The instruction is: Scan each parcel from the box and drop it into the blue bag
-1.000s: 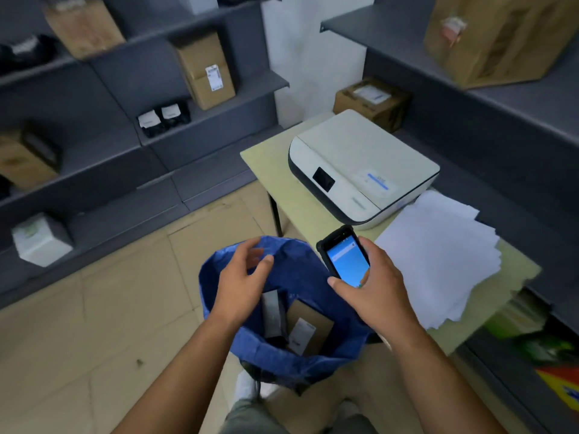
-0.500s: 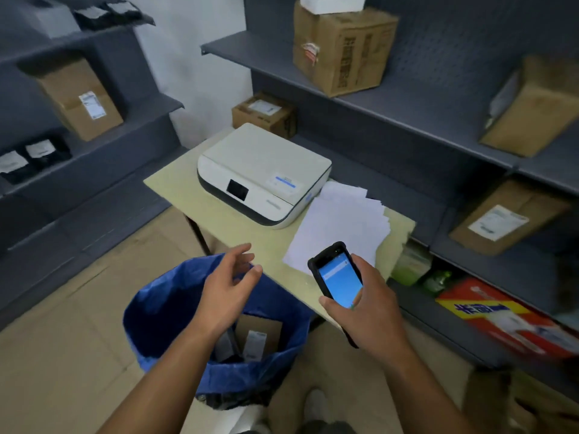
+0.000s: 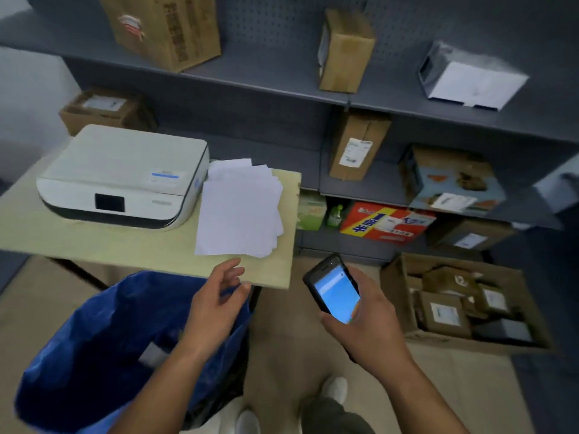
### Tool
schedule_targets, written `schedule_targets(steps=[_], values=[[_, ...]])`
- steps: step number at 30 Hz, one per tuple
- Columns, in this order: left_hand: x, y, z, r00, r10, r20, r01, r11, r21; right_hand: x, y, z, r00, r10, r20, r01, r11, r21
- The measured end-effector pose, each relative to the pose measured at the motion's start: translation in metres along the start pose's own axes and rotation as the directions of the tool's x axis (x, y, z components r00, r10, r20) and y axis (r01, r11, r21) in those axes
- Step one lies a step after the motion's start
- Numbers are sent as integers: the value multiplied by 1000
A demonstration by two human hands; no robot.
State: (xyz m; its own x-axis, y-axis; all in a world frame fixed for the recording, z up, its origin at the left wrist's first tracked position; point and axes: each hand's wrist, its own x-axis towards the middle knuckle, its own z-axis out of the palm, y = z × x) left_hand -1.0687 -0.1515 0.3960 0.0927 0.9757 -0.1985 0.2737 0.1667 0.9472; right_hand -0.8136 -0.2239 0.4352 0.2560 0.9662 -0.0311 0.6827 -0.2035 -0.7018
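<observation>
The blue bag stands open on the floor at lower left, with a pale parcel label showing inside. My left hand hovers empty over the bag's right rim, fingers spread. My right hand grips a black handheld scanner with a lit blue screen, between bag and box. The open cardboard box lies on the floor at right, holding several small brown parcels with white labels.
A pale table behind the bag carries a white printer and loose white sheets. Grey shelves with cartons fill the back and right. My shoes are on the floor below.
The view has swung right, bringing the floor box into sight. My left hand has drifted from above the bag's middle to its right rim. The scanner stays in my right hand.
</observation>
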Motion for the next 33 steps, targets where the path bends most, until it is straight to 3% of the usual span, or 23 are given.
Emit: schedule_targets(steps=[5, 16, 25, 33], values=[[2, 32, 62, 983, 90, 159, -96, 995, 29, -22, 36, -37, 993, 80, -87, -82, 996, -19], [-1, 90, 237, 925, 187, 331, -231, 968, 98, -41, 148, -158, 943, 210, -260, -209, 977, 29], [-22, 123, 400, 861, 182, 475, -289, 944, 162, -65, 252, -253, 881, 329, -341, -321, 944, 82], [-18, 127, 499, 787, 110, 607, -299, 929, 219, -76, 323, -294, 785, 502, -362, -473, 864, 174]])
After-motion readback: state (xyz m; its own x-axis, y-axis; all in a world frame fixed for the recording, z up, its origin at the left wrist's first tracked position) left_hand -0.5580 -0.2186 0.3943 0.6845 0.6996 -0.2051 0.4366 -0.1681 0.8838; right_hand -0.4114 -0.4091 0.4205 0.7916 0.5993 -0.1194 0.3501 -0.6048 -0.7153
